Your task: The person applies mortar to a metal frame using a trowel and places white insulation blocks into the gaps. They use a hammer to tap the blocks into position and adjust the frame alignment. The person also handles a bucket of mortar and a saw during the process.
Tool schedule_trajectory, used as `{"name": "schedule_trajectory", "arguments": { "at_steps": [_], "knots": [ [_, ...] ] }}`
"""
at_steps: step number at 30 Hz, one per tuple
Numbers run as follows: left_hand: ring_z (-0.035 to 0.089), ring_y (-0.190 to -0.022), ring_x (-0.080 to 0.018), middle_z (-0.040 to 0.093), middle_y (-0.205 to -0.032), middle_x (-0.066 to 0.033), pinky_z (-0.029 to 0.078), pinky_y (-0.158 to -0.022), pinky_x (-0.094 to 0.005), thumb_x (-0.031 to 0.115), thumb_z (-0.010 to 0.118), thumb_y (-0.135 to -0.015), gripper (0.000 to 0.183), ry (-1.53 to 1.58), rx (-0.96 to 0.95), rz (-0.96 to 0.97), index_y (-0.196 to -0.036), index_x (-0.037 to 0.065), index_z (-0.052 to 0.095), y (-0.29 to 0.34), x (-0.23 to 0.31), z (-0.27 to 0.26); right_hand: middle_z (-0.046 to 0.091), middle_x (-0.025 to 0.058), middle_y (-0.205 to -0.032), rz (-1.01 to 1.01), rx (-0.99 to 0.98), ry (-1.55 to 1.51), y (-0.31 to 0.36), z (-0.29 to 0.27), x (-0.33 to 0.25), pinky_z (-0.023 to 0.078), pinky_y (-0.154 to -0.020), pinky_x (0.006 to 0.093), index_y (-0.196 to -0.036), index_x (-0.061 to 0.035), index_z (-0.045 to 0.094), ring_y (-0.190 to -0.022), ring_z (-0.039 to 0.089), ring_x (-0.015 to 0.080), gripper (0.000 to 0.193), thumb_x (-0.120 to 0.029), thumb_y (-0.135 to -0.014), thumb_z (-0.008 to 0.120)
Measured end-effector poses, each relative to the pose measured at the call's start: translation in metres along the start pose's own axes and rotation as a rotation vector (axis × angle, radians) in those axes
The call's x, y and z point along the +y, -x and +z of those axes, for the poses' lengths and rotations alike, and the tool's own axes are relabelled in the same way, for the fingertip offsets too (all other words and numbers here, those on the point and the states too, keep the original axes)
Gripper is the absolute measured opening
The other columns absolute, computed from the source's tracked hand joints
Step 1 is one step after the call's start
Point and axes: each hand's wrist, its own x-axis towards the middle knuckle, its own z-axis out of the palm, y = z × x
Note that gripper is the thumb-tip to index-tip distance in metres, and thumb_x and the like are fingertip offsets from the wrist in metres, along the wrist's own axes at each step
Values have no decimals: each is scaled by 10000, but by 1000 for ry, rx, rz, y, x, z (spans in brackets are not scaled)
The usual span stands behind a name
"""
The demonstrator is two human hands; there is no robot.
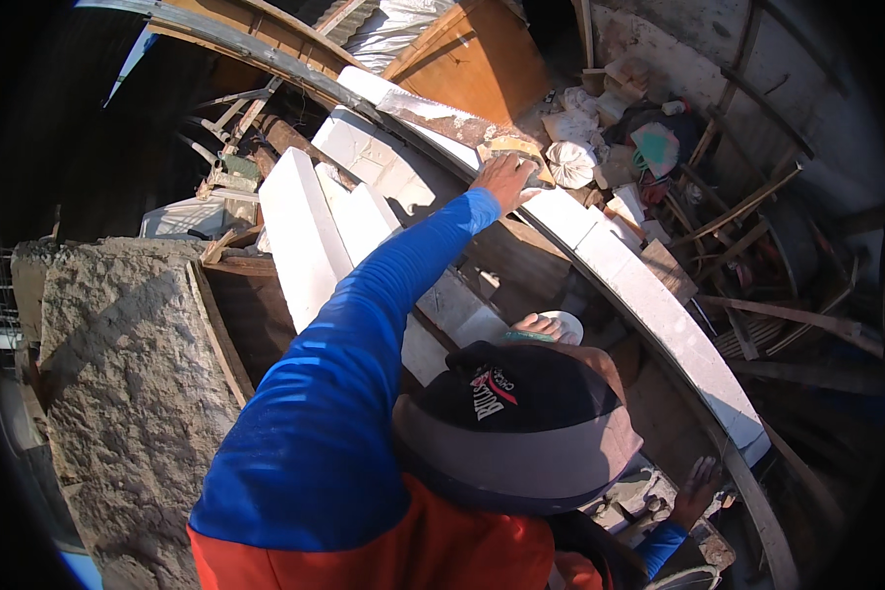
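My left arm, in a blue sleeve, reaches up and across the view. At its end my left hand is closed around the pale wooden handle of a handsaw. The saw's rusty, toothed blade points left and lies along a long white board-like piece, which bends across the view to the lower right. Near that piece's lower end, my right hand has its fingers stretched out, beside a wooden strip. It holds nothing that I can see; whether it touches the strip I cannot tell.
White blocks lean left of centre, beside a rough concrete slab. A sandaled foot shows past a dark cap. Tied white bags and scrap wood crowd the right. An orange-brown panel stands at the back.
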Motion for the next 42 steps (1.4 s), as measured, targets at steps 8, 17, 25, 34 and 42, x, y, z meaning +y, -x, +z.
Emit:
{"name": "schedule_trajectory", "arguments": {
  "at_steps": [8, 17, 25, 34, 42],
  "knots": [
    [584, -1003, -402, 574, -1063, -225, 447, -865, -495, 273, 733, -869, 476, -206, 141, 95, -1259, 86, 533, 36, -19, -124, 359, 220, -1554, -43, 30, 121, 10, 22, -2, 375, -1208, 416, -1485, 61, 366, -1440, 384, 303, 538, -223, -1061, 534],
    [536, -929, -398, 521, -1050, -206, 443, -835, -475, 154, 761, -789, 496, -288, -28, -165, -1232, 67, 555, 207, -71, -180, 312, 239, -1557, -72, -9, 201, 12, 21, 5, 392, -1206, 406, -1517, 65, 285, -1450, 356, 315, 567, -251, -1086, 476],
    [525, -976, -420, 524, -1049, -215, 438, -872, -487, 207, 703, -850, 402, -286, -302, -225, -1212, 88, 575, 352, -127, -148, 285, 248, -1583, -74, 50, 162, 28, 54, 1, 385, -1211, 418, -1524, 79, 246, -1462, 349, 328, 586, -257, -1092, 455],
    [535, -1142, -430, 542, -1173, -233, 446, -993, -503, 236, 748, -820, 523, -88, -426, -271, -1250, 40, 525, 434, -126, -140, 348, 272, -1540, -114, -19, 34, 24, 54, 12, 371, -1229, 437, -1468, 141, 253, -1460, 351, 353, 485, -123, -1086, 395],
    [547, -1095, -442, 541, -1206, -243, 446, -959, -507, 361, 754, -763, 677, -35, -299, -160, -1284, 13, 498, 436, -138, -140, 430, 267, -1492, -243, 7, -191, 39, 108, 17, 403, -1204, 477, -1437, 113, 330, -1413, 426, 381, 430, -20, -1046, 449]
  ]
}}
